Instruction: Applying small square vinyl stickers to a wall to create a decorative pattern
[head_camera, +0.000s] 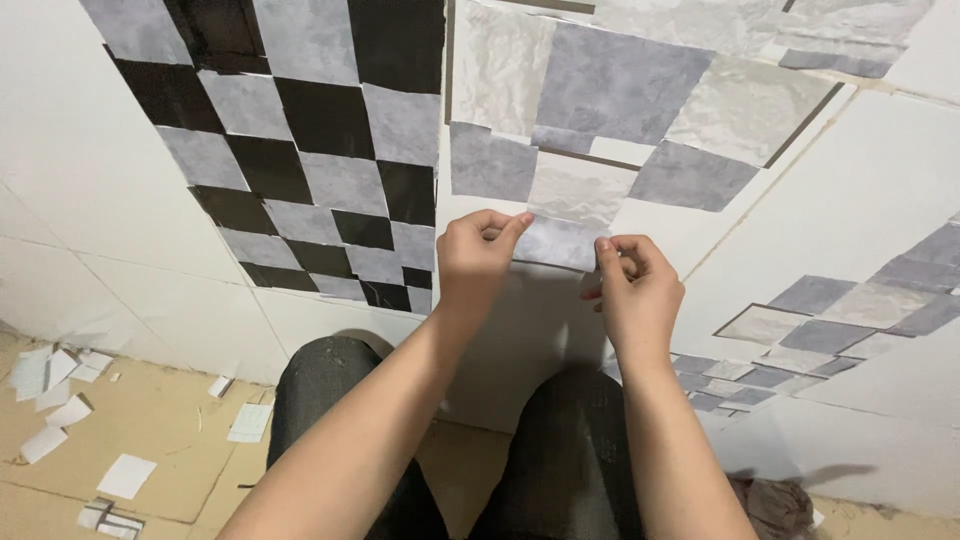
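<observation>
Crouched close to the wall (880, 190), with knees (320, 390) in dark trousers just below the hands. Down and left of the hands, on the brown floor (180, 470), saw white paper scraps (60, 385) scattered loosely.

Held a small grey tile (560, 243) flat against the wall between both hands. Pinched its upper left corner with the left hand (475, 255), forefinger tip and thumb closed on the edge and the other fingers curled in. Pinched its right edge with the right hand (640, 295), thumb and forefinger closed and the rest loosely bent. Could not tell whether the tile's back was already stuck down.

Just above the hands, met a pale crinkled square (580, 190), its lower edge touching the tile's top edge. Likely best done by lining that top edge up flush with the square, with no gap and no overlap, and with both corners held level. Probably wise to press from the top edge downward so that no air or crease got trapped.

Farther up and left of the hands, saw a black and grey chequer patch (310, 150); straight above, larger grey and pale squares (620, 80); off to the right, a smaller grey patch (850, 310).
</observation>
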